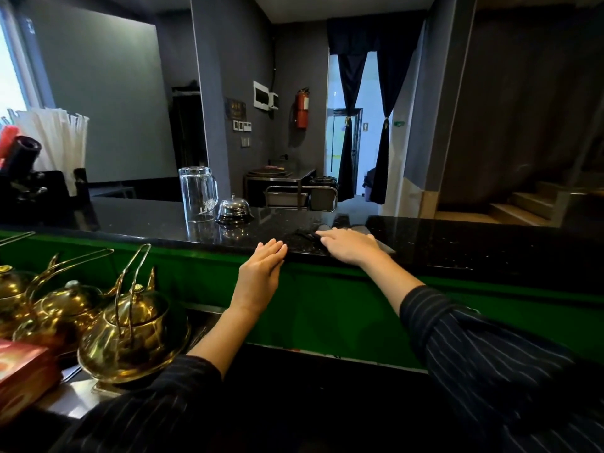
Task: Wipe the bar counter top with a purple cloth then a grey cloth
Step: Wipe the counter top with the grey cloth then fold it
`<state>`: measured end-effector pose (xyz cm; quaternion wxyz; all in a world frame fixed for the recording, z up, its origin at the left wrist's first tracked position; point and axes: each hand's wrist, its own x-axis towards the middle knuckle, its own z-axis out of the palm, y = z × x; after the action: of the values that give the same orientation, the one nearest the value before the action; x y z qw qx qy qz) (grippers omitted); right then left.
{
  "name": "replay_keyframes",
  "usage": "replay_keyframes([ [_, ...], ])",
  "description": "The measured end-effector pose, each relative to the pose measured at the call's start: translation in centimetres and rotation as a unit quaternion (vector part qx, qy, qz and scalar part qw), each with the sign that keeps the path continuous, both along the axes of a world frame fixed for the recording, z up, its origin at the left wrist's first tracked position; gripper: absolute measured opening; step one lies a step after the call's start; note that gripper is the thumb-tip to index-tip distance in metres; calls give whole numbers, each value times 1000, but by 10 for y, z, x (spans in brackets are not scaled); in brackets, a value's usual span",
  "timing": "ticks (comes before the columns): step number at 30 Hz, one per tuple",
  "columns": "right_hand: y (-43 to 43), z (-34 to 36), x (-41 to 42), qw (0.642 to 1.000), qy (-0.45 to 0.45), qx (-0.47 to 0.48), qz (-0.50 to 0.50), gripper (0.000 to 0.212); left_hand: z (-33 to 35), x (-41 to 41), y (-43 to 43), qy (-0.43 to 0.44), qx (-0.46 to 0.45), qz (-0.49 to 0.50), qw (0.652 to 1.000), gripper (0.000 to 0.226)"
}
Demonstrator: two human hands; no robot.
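Grey cloth (386, 247): laid on glossy black stone tabletop (490, 246), largely hidden beneath right hand (349, 245), which is pressed flat, grip unclenched. Left hand (261, 273): fingers straight, rested on tabletop edge, nothing held. Clear glass jug (197, 194): white lettering unreadable.

Dark grey walls (235, 60) enclose the room, with navy curtains (366, 125) tied back at a bright doorway (369, 103) and wooden stairs (529, 204) on the right.

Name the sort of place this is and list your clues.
Probably behind a bar or café counter: a black counter top with a call bell and glass jug on it, bundled straws, and brass teapots below.
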<state>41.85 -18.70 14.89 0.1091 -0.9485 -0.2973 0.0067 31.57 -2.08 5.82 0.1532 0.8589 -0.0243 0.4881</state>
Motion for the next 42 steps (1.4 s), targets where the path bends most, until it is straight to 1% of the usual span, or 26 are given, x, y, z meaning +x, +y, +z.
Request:
replay_keyframes([
  [2, 13, -2, -12, 999, -11, 3, 35, 44, 1, -1, 1, 5, 25, 10, 1000, 38],
  [5, 23, -6, -34, 995, -28, 22, 89, 44, 4, -2, -3, 9, 20, 26, 999, 38],
  [8, 13, -10, -42, 991, -46, 29, 126, 44, 3, -3, -7, 12, 8, 38, 999, 36],
  [10, 0, -8, -37, 989, -37, 24, 138, 43, 3, -5, -6, 16, 20, 42, 999, 37],
  [12, -5, -3, -26, 993, -13, 25, 116, 42, 4, -7, -5, 17, 31, 45, 998, 36],
  [16, 10, 5, 3, 999, 8, 10, 35, 44, 7, -9, -8, 25, 26, 47, 998, 35],
  [18, 23, 6, 6, 999, 11, -6, 35, 45, 8, -9, -8, 26, 31, 47, 998, 34],
  [23, 37, 3, 0, 989, 24, -27, 141, 44, 12, -6, -7, 0, 11, 36, 999, 23],
  [25, 34, 2, 13, 985, 47, -23, 162, 45, 15, -4, -6, -11, 11, 27, 1000, 19],
  [27, 28, 4, 35, 985, 78, -19, 154, 48, 15, 0, -7, -16, 15, 19, 1000, 21],
  [28, 26, 6, 49, 987, 86, -16, 134, 48, 14, 1, -8, -18, 11, 14, 1000, 23],
  [30, 23, 10, 76, 993, 85, -19, 77, 50, 11, 5, -8, -30, 0, 10, 999, 27],
  [32, 30, 8, 103, 995, 78, -45, 43, 53, 9, 8, -5, -44, 4, 6, 999, 26],
  [34, 48, -7, 158, 994, 84, -54, 43, 58, 6, 10, -2, -59, 10, 5, 998, 24],
  [35, 55, -7, 163, 993, 93, -63, 38, 62, 5, 11, -3, -64, 8, 5, 998, 24],
  [36, 62, -7, 158, 993, 92, -59, 40, 64, 4, 11, -3, -68, 5, 7, 998, 24],
  [37, 67, -5, 142, 994, 86, -55, 45, 61, 3, 11, -4, -71, 2, 10, 997, 24],
  [39, 69, 9, 83, 989, 93, -67, 91, 51, 4, 11, -6, -71, -3, 21, 997, 23],
  [42, 57, 11, 57, 980, 95, -65, 160, 48, 6, 12, -12, -69, -13, 46, 996, 23],
])
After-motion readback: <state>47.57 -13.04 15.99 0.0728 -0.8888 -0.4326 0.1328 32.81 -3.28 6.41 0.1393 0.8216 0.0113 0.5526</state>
